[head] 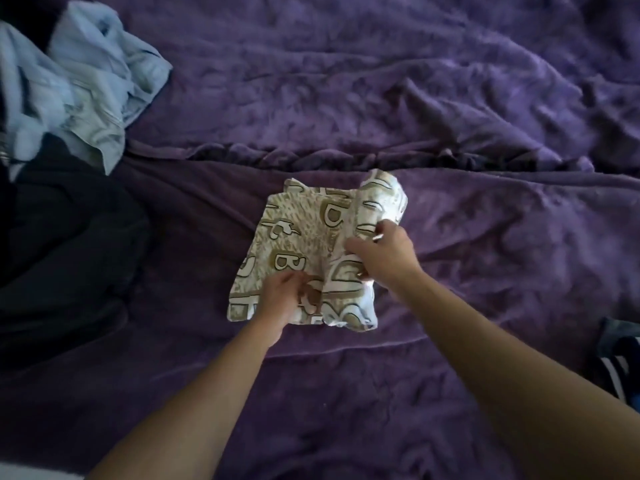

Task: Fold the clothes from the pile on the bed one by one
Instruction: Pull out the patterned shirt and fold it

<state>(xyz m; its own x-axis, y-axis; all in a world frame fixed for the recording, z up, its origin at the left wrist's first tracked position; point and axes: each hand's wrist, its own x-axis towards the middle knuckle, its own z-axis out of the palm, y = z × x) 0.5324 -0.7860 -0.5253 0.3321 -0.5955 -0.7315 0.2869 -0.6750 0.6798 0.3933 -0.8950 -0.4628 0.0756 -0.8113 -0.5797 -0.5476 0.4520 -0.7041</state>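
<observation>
A small white garment printed with olive-brown letters [304, 233] lies partly folded on the purple blanket [381, 91] in the middle of the bed. My left hand [282, 297] sits on its near edge, fingers curled and pinching the cloth. My right hand [382, 252] is on the garment's right side, where a flap is doubled over, and its fingers grip that fold. A pile of clothes waits at the left: a crumpled light blue shirt [86, 84] on top of a dark garment [65, 244].
The blanket is rumpled, with a thick ridge [311, 155] running across just beyond the garment. A dark item with white stripes [620, 362] pokes in at the right edge.
</observation>
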